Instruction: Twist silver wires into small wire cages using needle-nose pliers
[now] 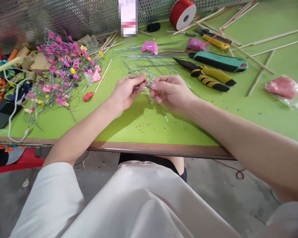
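Note:
Over the green table, my left hand and my right hand are close together near the middle of the view. Both pinch a small bundle of twisted silver wire between thumb and fingers. Wire ends stick out above the left fingers and hang down below the right ones. Loose straight silver wires lie just behind my hands. Tiny dark specks are scattered on the table below them. The fine shape of the wire between the fingertips is too small to tell.
Wire stems with pink, purple and yellow pieces pile up at left, beside a white cable. At right lie yellow-black pliers, a teal-handled tool, wooden sticks and a bagged pink lump. A red spool stands behind.

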`<state>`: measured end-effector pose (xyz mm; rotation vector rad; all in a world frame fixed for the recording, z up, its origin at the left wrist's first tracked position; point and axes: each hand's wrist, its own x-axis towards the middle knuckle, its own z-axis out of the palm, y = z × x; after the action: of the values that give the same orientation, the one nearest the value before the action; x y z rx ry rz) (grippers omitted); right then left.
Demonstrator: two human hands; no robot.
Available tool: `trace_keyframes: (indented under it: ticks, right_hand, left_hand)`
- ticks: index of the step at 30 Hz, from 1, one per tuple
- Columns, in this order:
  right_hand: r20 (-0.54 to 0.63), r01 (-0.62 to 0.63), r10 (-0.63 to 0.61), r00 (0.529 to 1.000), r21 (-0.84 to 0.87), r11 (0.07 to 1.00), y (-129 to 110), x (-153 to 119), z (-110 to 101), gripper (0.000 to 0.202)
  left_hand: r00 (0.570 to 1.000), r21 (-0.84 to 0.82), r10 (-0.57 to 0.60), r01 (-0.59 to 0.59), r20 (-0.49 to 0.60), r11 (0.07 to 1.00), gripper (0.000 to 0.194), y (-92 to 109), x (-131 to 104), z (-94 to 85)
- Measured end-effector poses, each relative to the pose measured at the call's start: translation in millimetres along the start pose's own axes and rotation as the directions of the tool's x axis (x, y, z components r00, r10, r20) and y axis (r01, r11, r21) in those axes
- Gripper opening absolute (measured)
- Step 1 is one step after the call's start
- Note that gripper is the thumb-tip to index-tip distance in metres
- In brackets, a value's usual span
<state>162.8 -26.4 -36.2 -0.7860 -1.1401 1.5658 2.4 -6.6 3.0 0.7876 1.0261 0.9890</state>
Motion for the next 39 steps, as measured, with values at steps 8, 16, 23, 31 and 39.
trace_keyframes:
  ticks: [8,16,23,31,39]
  right_hand:
    - [-0.019,0.001,-0.003,1.000,-0.117,0.993,6,4,-10,0.019]
    - [0.062,0.096,-0.080,0.995,-0.333,0.938,-4,4,-19,0.021]
    - [0.074,0.167,-0.150,0.986,-0.468,0.868,-9,1,-21,0.021]
    - [0.081,0.271,-0.300,0.951,-0.686,0.675,-16,-7,-14,0.015]
    - [0.033,0.209,-0.267,0.963,-0.719,0.663,-18,-10,-11,0.016]
  left_hand:
    - [0.982,0.177,0.191,-0.186,-0.011,0.967,0.025,1,-2,0.4]
    - [1.000,0.067,-0.005,0.003,0.030,0.998,0.034,1,3,-3.7]
    - [0.995,0.009,-0.073,0.073,0.063,0.997,0.039,-3,5,-4.6]
    - [0.991,0.023,-0.124,0.123,0.051,0.992,0.036,-1,0,0.0]
    - [0.991,0.075,-0.100,0.093,0.086,0.993,0.037,0,6,-5.7]
